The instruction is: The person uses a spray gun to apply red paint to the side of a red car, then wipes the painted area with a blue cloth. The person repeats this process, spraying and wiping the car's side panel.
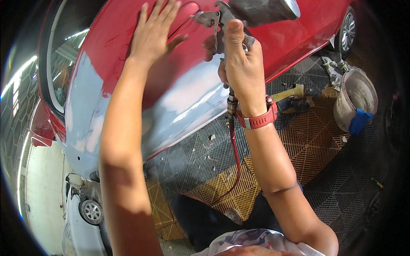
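A red car body (307, 25) fills the upper part of the head view, with grey primer patches (192, 94) on its panel. Flat against the red paint, beside the outline of a fuel flap (184, 17), lies my left hand (153, 36), fingers spread. My right hand (243, 59), with a red watch (258, 117) on its wrist, is wrapped round the handle of a metal spray gun (207, 18). A metal cup (269, 10) tops the gun, whose nozzle points left toward my left hand. From its handle a red air hose (235, 158) hangs down.
A dirty white bucket (356, 94) with a blue cloth (361, 120) over its rim stands at the right. Near the car lies a yellowish tool or block (290, 93) on the black and yellow grid floor (307, 128). Another car's wheel (91, 212) shows at lower left.
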The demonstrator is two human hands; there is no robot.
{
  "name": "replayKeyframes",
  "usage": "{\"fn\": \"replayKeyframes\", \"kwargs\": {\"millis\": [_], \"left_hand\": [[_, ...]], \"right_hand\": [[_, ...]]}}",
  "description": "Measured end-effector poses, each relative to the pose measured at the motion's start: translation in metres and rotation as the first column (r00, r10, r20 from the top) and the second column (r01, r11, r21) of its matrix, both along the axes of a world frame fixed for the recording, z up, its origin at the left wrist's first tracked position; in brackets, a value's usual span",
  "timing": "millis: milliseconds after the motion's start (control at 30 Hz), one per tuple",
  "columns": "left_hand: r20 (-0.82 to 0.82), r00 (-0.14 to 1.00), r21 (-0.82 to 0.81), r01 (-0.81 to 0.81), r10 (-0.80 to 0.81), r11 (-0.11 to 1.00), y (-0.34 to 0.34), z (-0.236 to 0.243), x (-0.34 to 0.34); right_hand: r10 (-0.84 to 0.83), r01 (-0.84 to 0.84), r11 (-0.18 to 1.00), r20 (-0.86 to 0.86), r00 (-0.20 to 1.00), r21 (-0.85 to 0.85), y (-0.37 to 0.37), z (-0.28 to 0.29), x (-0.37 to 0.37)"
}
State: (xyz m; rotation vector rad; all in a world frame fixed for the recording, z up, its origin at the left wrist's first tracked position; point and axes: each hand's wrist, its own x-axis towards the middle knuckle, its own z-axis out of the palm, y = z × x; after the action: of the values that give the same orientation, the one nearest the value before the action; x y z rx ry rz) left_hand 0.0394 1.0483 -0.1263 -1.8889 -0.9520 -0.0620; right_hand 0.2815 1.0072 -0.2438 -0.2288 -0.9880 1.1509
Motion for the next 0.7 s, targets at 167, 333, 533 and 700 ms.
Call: {"fn": "replayKeyframes", "kwargs": {"millis": [167, 333, 533, 700], "left_hand": [[-0.132, 0.972, 0.031, -0.192, 0.195, 0.981, 0.057, 0.015, 0.074], [-0.072, 0.995, 0.14, -0.058, 0.069, 0.988, 0.086, 0.007, 0.072], [0.129, 0.965, 0.237, -0.254, 0.228, 0.938, 0.009, 0.003, 0.015], [0.22, 0.959, 0.418, -0.256, 0.177, 0.872, -0.059, -0.017, -0.083]], "right_hand": [[-0.072, 0.072, 0.995, 0.01, 0.997, -0.063, 0.002, -0.001, 0.005], [-0.073, 0.082, 0.991, 0.084, 0.994, -0.11, -0.003, 0.0, 0.002], [0.066, -0.07, 0.997, 0.174, 0.983, 0.017, -0.007, -0.007, -0.015], [0.172, -0.182, 0.982, 0.17, 0.97, 0.043, -0.033, -0.001, -0.036]]}}
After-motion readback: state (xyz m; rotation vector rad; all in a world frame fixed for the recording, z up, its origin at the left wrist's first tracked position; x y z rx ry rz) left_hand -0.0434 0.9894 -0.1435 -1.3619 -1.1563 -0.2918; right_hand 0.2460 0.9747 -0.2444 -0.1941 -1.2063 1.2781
